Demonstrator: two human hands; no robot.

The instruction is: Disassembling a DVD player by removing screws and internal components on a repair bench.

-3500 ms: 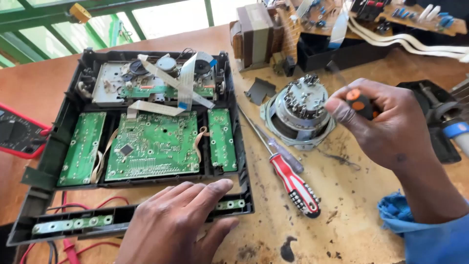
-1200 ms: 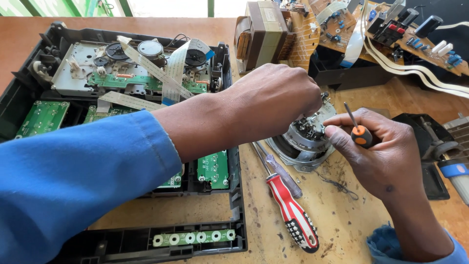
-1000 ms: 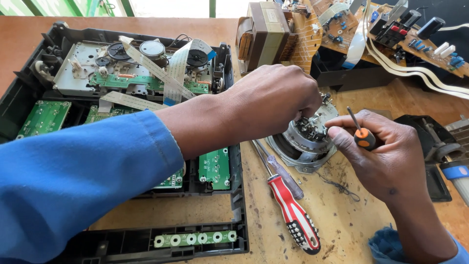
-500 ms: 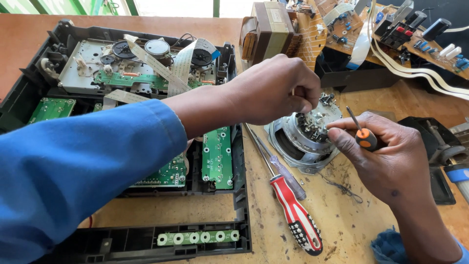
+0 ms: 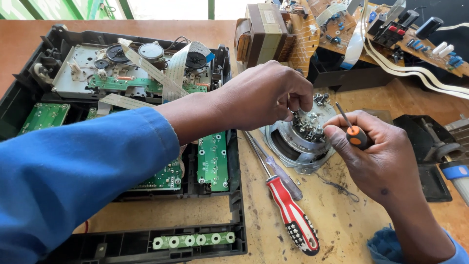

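Observation:
My left hand point(image 5: 266, 93) reaches across the open black device and pinches the top of a round grey metal part point(image 5: 300, 139) studded with small terminals and screws, which sits on the wooden table. My right hand point(image 5: 378, 154) is curled around a small screwdriver with an orange and black handle point(image 5: 355, 136); its thin shaft points up and left, right beside the top of the part. Both hands meet over that part.
An open black device case point(image 5: 29, 88) with green circuit boards point(image 5: 213, 160) fills the left. A red and black screwdriver point(image 5: 290, 215) lies on the table below the part. Behind are a transformer block point(image 5: 264, 29), brown boards with white cables and a soldering iron point(image 5: 452, 168) at right.
My left hand left the device's front edge, crossed over it to the round part and now pinches its top. My right hand with the small screwdriver has stayed close beside the part.

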